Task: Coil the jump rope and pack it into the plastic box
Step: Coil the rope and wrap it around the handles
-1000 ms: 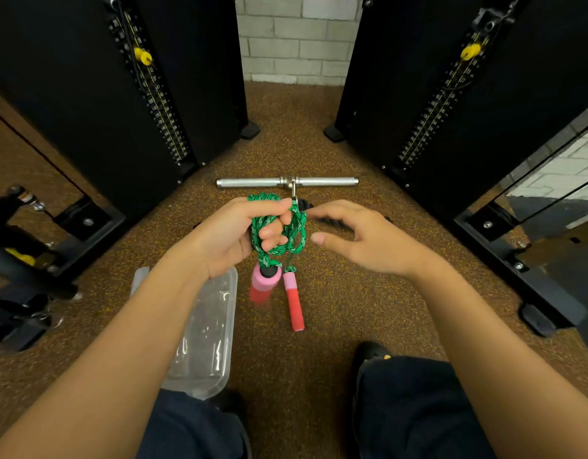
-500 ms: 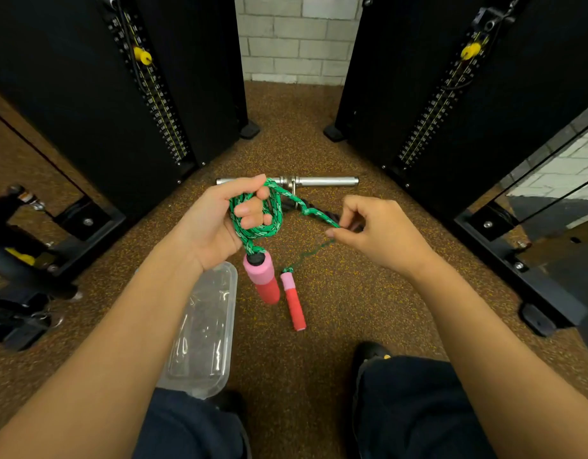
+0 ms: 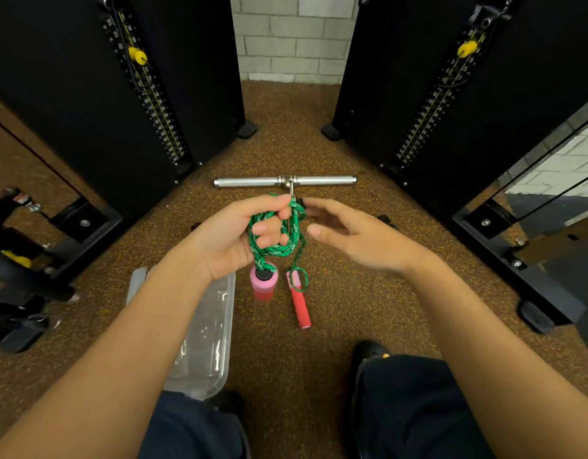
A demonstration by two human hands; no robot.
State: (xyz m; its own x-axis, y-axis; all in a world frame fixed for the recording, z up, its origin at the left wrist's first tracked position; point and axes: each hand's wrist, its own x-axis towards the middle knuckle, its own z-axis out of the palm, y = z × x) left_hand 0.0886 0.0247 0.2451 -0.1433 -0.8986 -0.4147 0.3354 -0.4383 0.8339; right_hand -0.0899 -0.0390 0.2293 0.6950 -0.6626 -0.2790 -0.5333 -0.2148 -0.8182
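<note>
My left hand (image 3: 234,238) grips a green braided jump rope (image 3: 275,248) wound in loops around its fingers. One pink-and-red handle (image 3: 263,284) hangs just below that hand. The second pink-and-red handle (image 3: 298,301) lies on the floor to its right, a thin loop of rope around its top. My right hand (image 3: 355,235) hovers beside the coil with fingers spread, its fingertips near the rope's upper right, holding nothing. The clear plastic box (image 3: 203,339) lies on the floor beneath my left forearm, partly hidden by it.
A chrome bar attachment (image 3: 252,182) lies on the brown speckled floor just beyond my hands. Black weight-stack machines (image 3: 113,94) (image 3: 451,94) stand left and right, with frame feet (image 3: 534,313) jutting in. My dark-trousered legs (image 3: 408,405) and a shoe are at the bottom.
My right hand let go of the strand it was pulling to the right and opened near the coil. Another loop now sits on my left hand. The floor handle has a rope loop around it.
</note>
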